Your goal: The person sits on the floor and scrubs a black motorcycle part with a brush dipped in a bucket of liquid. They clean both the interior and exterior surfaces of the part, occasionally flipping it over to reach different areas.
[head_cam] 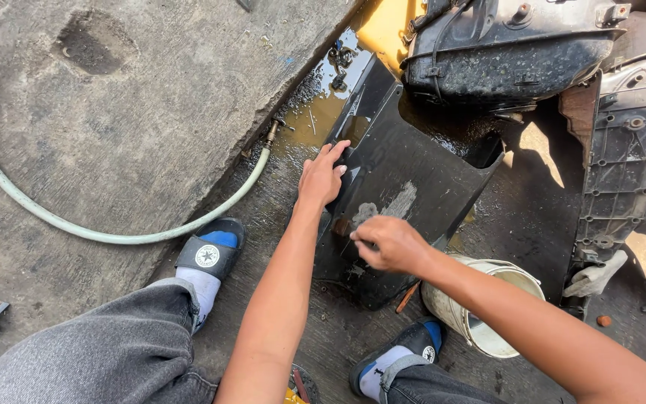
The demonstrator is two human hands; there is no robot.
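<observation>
Black plastic fairing panel (pixel 405 202) lies wet on the concrete floor (pixel 114 112) by the white bucket (pixel 487 314), left hand (pixel 323 176) flat and open on its edge, right hand (pixel 386 243) pinched shut, contents hidden; likely light, stiff, slippery, hold edges

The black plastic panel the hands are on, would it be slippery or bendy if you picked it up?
Probably slippery: the black plastic panel looks wet and lies in a puddle. It likely flexes a little, being a thin curved sheet, though the left hand pressing on its edge does not visibly bend it. It seems light for its size. The right hand rubs a pale patch.
</observation>
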